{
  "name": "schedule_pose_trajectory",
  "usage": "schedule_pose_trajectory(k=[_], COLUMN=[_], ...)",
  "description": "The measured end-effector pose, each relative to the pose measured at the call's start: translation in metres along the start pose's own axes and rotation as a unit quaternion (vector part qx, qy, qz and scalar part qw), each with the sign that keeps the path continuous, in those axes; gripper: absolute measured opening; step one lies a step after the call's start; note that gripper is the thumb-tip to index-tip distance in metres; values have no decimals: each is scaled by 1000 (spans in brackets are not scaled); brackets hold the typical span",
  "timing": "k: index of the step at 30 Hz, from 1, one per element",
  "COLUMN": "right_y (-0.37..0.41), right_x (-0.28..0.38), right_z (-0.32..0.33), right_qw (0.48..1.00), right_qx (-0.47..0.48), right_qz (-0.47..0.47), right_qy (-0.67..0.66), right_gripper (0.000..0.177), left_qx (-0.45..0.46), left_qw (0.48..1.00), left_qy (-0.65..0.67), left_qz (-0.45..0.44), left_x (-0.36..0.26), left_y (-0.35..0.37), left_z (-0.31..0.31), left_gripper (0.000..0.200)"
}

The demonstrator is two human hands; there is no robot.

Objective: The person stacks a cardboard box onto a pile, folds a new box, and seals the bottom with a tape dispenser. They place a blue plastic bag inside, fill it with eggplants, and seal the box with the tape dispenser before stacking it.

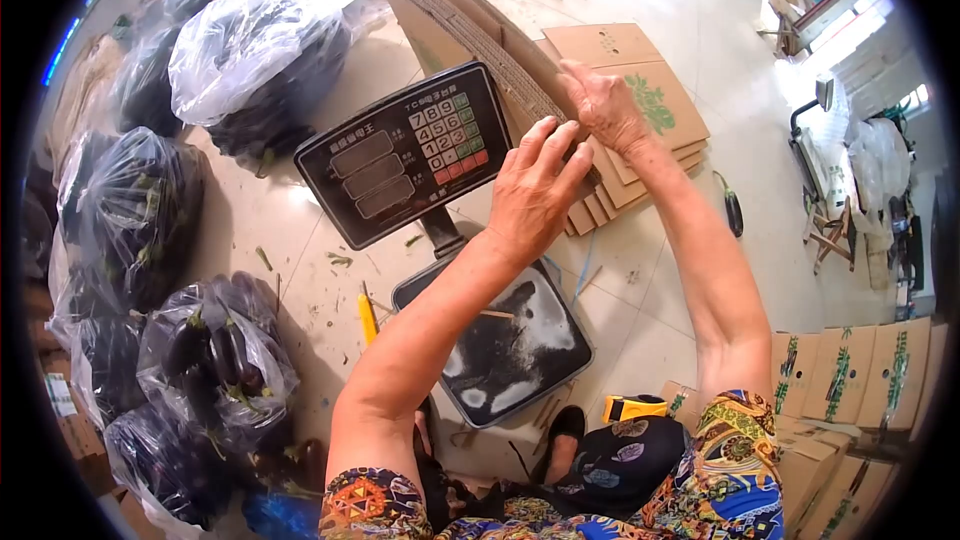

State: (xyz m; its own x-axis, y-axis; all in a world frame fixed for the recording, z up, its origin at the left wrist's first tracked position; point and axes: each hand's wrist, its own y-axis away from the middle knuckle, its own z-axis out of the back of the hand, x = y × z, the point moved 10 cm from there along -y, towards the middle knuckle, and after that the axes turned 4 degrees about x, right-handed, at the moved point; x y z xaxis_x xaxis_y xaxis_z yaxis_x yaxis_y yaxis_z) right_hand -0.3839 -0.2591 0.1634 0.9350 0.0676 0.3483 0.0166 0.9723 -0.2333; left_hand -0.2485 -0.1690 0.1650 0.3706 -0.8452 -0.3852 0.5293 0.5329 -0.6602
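Observation:
A bundle of flattened cardboard boxes [490,45] stands on edge behind the scale display, leaning and running away from me. My left hand [540,185] is closed over its near end, fingers curled across the layered edges. Beside it, my right hand [605,108] is closed at the right face of the bundle, its fingertips partly hidden. Just left of my hands is the scale's black keypad display [400,155], on a post above the dusty scale platform [515,340]. More flat cartons with green print [650,90] lie stacked on the floor beyond my right hand.
Plastic bags of eggplants [215,360] crowd the left side, with a larger bag [265,60] behind. A yellow cutter [366,315] lies left of the platform. Folded cartons [850,375] stand at right. One eggplant [733,210] and a yellow-black tape dispenser [635,408] are also in view.

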Motion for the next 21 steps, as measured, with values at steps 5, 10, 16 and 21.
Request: schedule_pose_trajectory(k=[5, 10, 16, 21], right_y=[17, 122, 316, 354], right_x=[-18, -25, 5, -20], right_z=[2, 62, 100, 68], right_qw=[986, 985, 930, 913], right_qx=[92, 83, 224, 187], right_qz=[-44, -141, -286, -346], right_qy=[131, 56, -64, -107], right_gripper=[45, 40, 51, 37], left_qx=[3, -64, -6, 156], left_qw=[1000, 992, 936, 912], left_qy=[-10, 107, 301, 337], left_qz=[-5, -2, 180, 177], left_x=[-1, 9, 52, 2], left_y=[3, 15, 44, 67], left_z=[1, 45, 65, 78], left_gripper=[51, 54, 19, 22])
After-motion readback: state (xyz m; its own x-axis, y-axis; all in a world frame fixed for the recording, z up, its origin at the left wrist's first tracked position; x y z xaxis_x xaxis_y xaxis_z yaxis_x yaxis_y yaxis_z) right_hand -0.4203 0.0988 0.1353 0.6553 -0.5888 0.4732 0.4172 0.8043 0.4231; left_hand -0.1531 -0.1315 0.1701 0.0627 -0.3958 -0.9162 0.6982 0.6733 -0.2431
